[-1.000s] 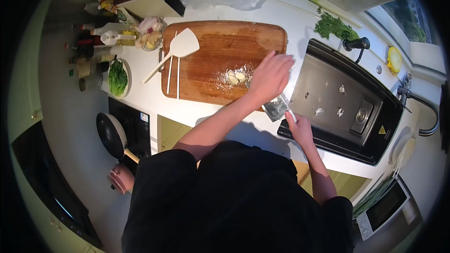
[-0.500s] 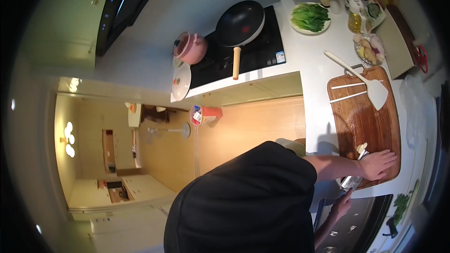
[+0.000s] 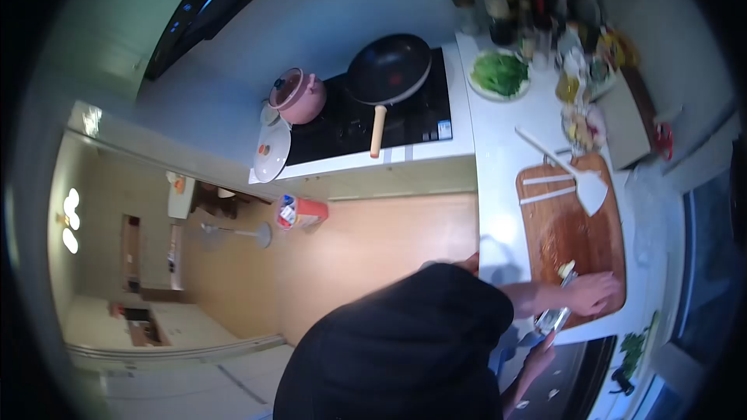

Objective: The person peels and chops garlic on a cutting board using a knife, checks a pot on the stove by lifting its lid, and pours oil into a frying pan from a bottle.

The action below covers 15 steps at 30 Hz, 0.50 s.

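Observation:
A knife [image 3: 553, 319], likely a wide-bladed one, lies low over the near end of the wooden cutting board [image 3: 537, 233]. My right hand [image 3: 540, 353] is closed round its handle, by the sink edge. Reaching across the blade, my left hand [image 3: 593, 293] lies over the board with its fingers lowered; blur hides their exact shape. My left forearm covers part of the blade. Pale pieces that look like garlic [image 3: 566, 269] sit on the board at the blade's far end. A white spatula [image 3: 591, 190] and two white chopsticks [image 3: 548, 195] lie across the board's other end.
The dark sink [image 3: 564, 381] borders the board. Leafy greens fill a plate [image 3: 473, 87] beside the hob [image 3: 342, 128], where a frying pan [image 3: 389, 70] and a pink pot [image 3: 302, 97] stand. Bottles [image 3: 499, 19] crowd the corner. Herbs [image 3: 634, 351] lie near the window.
The view has shifted, so the counter appears lower and further left, and the picture is bluer. My left hand's fingers look more drawn in. My right hand keeps hold of the knife.

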### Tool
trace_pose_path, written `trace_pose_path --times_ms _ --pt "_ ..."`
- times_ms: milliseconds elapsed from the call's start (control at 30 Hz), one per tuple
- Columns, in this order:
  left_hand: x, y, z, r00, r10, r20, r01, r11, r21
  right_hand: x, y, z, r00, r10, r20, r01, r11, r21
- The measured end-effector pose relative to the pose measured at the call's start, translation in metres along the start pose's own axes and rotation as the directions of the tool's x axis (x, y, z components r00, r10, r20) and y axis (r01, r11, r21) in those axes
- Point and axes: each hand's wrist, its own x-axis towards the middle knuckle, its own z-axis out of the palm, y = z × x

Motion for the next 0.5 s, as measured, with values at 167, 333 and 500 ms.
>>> trace_pose_path --times_ms 167,333,500 --pt "0.013 0.056 -0.030 0.982 0.152 -0.116 -0.149 0.988 0.032 0.013 0.014 -0.007 0.995 -0.093 0.037 0.084 0.978 0.189" --pt "0.003 0.087 -0.092 0.970 0.050 -0.238 -0.068 0.995 -0.067 0.022 -0.004 -0.013 0.990 -0.139 -0.020 0.141 0.983 0.114" --pt "-0.004 0.074 -0.140 0.964 0.060 -0.259 -0.085 0.993 -0.087 0.002 -0.033 -0.007 0.938 -0.234 -0.255 0.234 0.972 -0.032"
